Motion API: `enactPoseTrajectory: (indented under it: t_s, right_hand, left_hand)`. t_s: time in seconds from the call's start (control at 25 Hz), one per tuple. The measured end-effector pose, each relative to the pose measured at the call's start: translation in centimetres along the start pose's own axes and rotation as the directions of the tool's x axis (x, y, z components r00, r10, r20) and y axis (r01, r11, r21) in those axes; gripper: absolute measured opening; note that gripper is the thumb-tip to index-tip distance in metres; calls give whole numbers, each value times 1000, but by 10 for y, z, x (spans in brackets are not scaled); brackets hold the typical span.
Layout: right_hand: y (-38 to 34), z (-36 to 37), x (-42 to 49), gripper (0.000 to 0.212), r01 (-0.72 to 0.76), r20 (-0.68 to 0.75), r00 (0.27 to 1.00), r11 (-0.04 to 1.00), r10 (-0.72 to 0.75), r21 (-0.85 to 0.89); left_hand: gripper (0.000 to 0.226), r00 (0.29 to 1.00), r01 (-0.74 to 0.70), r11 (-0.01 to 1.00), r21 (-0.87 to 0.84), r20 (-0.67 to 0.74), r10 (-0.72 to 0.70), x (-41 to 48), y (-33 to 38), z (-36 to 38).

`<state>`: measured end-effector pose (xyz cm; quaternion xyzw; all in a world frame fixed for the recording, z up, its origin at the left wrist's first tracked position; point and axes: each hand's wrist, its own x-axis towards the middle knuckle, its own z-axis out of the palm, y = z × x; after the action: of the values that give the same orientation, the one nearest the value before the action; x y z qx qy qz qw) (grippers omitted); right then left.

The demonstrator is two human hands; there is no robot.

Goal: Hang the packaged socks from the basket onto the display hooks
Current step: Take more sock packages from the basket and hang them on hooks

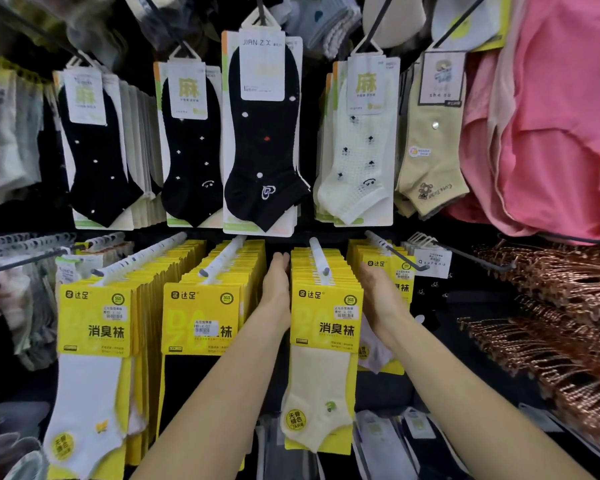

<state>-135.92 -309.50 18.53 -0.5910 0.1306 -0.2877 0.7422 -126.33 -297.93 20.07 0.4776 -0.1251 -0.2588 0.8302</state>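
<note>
Presently, one entry: the stack of yellow-carded sock packs with a pale cream ankle sock in front (326, 306).

- Location: it hangs on the white-sleeved display hook (317, 254) in the lower row, between the yellow-carded packs of black socks (201, 313) and another yellow-carded stack on the right (400, 271). The basket is out of view.
- Left hand (277, 285): fingers straight and together, laid flat against the stack's left edge.
- Right hand (378, 292): set against the stack's right edge. Its fingertips are hidden by the front card, so whether they press flat or curl round the packs cannot be told.
- Step, as judged: squaring the hung packs and seating them back along the hook.
- Method advised: press evenly from both sides with flat palms. Slide the packs along the hook's own line, not across it, so the card holes do not bind or tear. Keep the front card level with its neighbours and leave the grey hook tip showing for further packs.
- Orientation: long axis vertical. The card header is at the top, threaded on the hook, with the printed face toward the viewer. The sock's cuff sits under the card and its toe hangs toward the lower left. The hook runs from the back panel out toward the viewer.
</note>
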Motion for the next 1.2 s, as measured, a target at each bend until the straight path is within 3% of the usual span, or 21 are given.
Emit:
enactPoseTrajectory:
  t_s: [0.16,0.28,0.56,0.68,0.8,1.0,1.12,1.2]
  right_hand:
    - [-13,15,18,37,-117,-13,993,990,117,-74]
    - [-7,15,28,31,-148,30,988,982,152,-117]
    - [-23,14,50,36,-97,-115,990,980,78,-175]
    - [-15,17,55,44,-140,-53,990,981,134,-137]
    - [-10,20,54,39,-171,-18,985,978,170,-119]
    - [-11,16,23,38,-132,-14,991,990,132,-41]
    - [6,6,-19,38,-45,46,998,999,44,12]
    - [13,9,-42,38,25,52,998,999,-23,-36]
  left_hand:
    - [44,999,-8,1000,28,-52,10,22,-3,-1]
    - [40,1000,-6,998,63,4,6,33,-10,-5]
    - [34,996,-92,993,69,30,90,51,8,7]
    - [41,998,-53,995,86,46,49,55,11,9]
    - [40,993,-104,992,75,70,99,46,12,13]
    - [38,987,-159,967,198,30,156,20,4,0]
    - [43,989,-146,966,212,55,137,-15,-25,-21]
    - [42,968,-236,953,190,128,214,-34,-38,-20]
